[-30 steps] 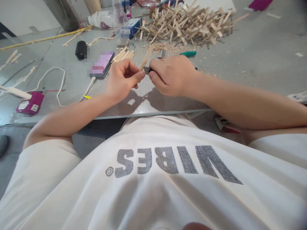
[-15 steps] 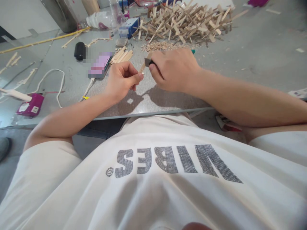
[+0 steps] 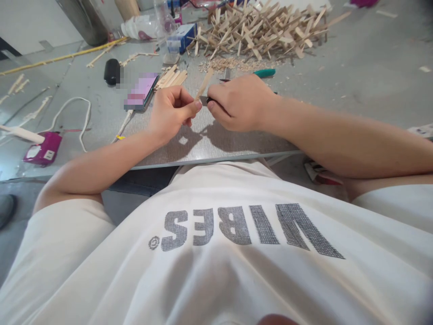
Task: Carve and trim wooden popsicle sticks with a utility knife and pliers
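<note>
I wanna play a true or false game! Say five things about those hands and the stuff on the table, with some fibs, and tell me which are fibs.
1. The left hand pinches a thin wooden stick. True.
2. A green-handled tool lies beyond the right hand. True.
3. The right hand is empty. False: it holds a small metal blade.
4. A white cable reaches the near end of the phone. True.
5. The big pile of sticks is left of the blue-and-white box. False: it is on the box's right.
</note>
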A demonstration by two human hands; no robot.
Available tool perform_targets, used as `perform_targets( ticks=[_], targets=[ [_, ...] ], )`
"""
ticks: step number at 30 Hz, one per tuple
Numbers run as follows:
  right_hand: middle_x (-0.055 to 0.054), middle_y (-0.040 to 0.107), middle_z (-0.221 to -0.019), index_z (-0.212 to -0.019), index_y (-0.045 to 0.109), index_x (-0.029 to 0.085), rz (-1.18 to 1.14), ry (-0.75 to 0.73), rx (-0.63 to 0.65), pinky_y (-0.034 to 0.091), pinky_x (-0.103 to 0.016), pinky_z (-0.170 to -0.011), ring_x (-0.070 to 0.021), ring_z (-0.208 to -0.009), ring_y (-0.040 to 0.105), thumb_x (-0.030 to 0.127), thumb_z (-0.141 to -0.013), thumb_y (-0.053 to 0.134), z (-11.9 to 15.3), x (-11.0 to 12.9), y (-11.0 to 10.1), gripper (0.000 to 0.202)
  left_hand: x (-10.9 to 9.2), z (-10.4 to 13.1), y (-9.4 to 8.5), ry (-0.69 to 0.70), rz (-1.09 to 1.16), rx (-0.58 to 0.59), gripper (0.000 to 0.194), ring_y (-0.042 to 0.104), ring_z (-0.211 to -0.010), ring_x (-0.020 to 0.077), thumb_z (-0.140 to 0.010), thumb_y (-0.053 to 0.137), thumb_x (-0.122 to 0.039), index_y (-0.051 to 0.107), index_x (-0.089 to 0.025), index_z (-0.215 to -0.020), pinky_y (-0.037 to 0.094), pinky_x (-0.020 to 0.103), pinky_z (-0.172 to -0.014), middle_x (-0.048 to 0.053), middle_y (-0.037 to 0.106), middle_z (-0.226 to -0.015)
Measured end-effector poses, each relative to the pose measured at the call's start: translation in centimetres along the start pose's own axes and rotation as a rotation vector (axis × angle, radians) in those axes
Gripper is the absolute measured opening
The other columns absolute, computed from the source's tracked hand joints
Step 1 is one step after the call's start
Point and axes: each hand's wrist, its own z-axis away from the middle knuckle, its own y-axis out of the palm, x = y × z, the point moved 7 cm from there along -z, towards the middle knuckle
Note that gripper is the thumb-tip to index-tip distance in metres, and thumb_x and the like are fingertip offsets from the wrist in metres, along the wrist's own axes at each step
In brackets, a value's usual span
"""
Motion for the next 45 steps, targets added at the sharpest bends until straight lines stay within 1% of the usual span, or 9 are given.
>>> perform_targets(
  ticks=[6, 13, 19, 23, 27, 31, 36, 41, 45],
  targets=[
    [-0.012, 0.077, -0.097, -0.115, 0.068, 0.024, -0.137, 0.002, 0.016, 0.05, -0.041, -0.083, -0.0336, -0.099, 0.073, 0.049, -0.116, 0.045, 0.1, -0.2, 0.1, 0.034, 0.1, -0.1, 0.0, -0.013, 0.008, 0.01, 0.048, 0.059, -0.057, 0.0129, -0.083, 0.101, -0.047, 0.059, -0.025, -0.073, 0.046, 0.03, -0.055, -0.003, 0.065, -0.065],
    [-0.012, 0.075, -0.093, -0.105, 0.063, 0.024, -0.107, 0.031, 0.014, 0.048, -0.042, -0.082, -0.0324, -0.092, 0.071, 0.047, -0.117, 0.045, -0.1, -0.2, 0.1, 0.032, 0.2, -0.2, -0.1, -0.001, 0.015, 0.016, 0.046, 0.06, -0.058, 0.0125, -0.081, 0.102, -0.042, 0.059, -0.025, -0.075, 0.048, 0.027, -0.056, -0.003, 0.063, -0.066],
    [-0.008, 0.071, -0.084, -0.094, 0.053, 0.026, -0.133, 0.016, -0.065, 0.047, -0.036, -0.081, -0.0243, -0.086, 0.07, 0.044, -0.118, 0.046, -0.1, -0.7, -0.3, 0.03, 0.6, -0.3, -0.1, 0.003, 0.008, 0.023, 0.047, 0.053, -0.05, 0.0103, -0.082, 0.101, -0.044, 0.059, -0.026, -0.073, 0.043, 0.026, -0.049, -0.003, 0.062, -0.063],
    [-0.003, 0.061, -0.07, -0.086, 0.047, 0.03, -0.15, -0.011, -0.129, 0.047, -0.031, -0.077, -0.0199, -0.084, 0.069, 0.056, -0.117, 0.045, -0.5, -1.9, -0.3, 0.04, 0.4, -0.3, 0.1, -0.024, 0.011, 0.02, 0.048, 0.051, -0.048, 0.0087, -0.08, 0.102, -0.039, 0.057, -0.025, -0.072, 0.04, 0.025, -0.047, -0.004, 0.06, -0.062],
    [-0.007, 0.069, -0.08, -0.092, 0.053, 0.03, -0.068, 0.036, -0.02, 0.048, -0.039, -0.078, -0.0271, -0.086, 0.071, 0.047, -0.116, 0.042, -0.5, -1.6, -0.3, 0.032, -0.6, 0.1, 0.1, -0.072, -0.027, -0.02, 0.042, 0.053, -0.049, 0.0084, -0.084, 0.097, -0.031, 0.058, -0.023, -0.072, 0.041, 0.024, -0.049, -0.004, 0.06, -0.062],
    [-0.014, 0.078, -0.098, -0.112, 0.065, 0.023, 0.059, 0.029, 0.139, 0.045, -0.042, -0.078, -0.0328, -0.09, 0.074, 0.043, -0.119, 0.036, -0.1, 0.2, -0.5, 0.036, -1.3, 0.6, 0.2, -0.107, -0.03, -0.029, 0.04, 0.056, -0.052, 0.0095, -0.087, 0.096, -0.027, 0.059, -0.023, -0.072, 0.042, 0.025, -0.053, -0.004, 0.061, -0.064],
    [-0.017, 0.079, -0.1, -0.125, 0.069, 0.016, 0.087, 0.002, 0.197, 0.036, -0.04, -0.076, -0.0354, -0.088, 0.073, 0.041, -0.12, 0.036, 0.0, 1.2, -0.5, 0.042, -0.4, 0.6, 0.2, -0.15, 0.086, -0.03, 0.04, 0.06, -0.062, 0.0135, -0.087, 0.099, -0.026, 0.061, -0.025, -0.076, 0.045, 0.03, -0.062, -0.004, 0.061, -0.065],
    [-0.013, 0.073, -0.092, -0.112, 0.064, 0.02, 0.048, 0.041, 0.146, 0.022, -0.037, -0.069, -0.0282, -0.077, 0.062, 0.04, -0.118, 0.041, 0.0, 0.9, -0.9, 0.031, 0.1, 0.5, 0.3, -0.15, 0.115, -0.032, 0.042, 0.057, -0.063, 0.0138, -0.087, 0.101, -0.03, 0.061, -0.025, -0.077, 0.045, 0.031, -0.064, -0.002, 0.064, -0.067],
    [-0.005, 0.057, -0.076, -0.094, 0.046, 0.024, -0.06, 0.022, 0.115, 0.015, -0.038, -0.067, -0.0201, -0.062, 0.036, 0.035, -0.113, 0.048, 0.1, 0.9, -1.1, 0.022, 0.2, 0.7, 0.3, -0.168, 0.166, -0.037, 0.041, 0.062, -0.069, 0.0163, -0.084, 0.102, -0.025, 0.06, -0.026, -0.08, 0.047, 0.03, -0.067, -0.002, 0.063, -0.068]
  ],
)
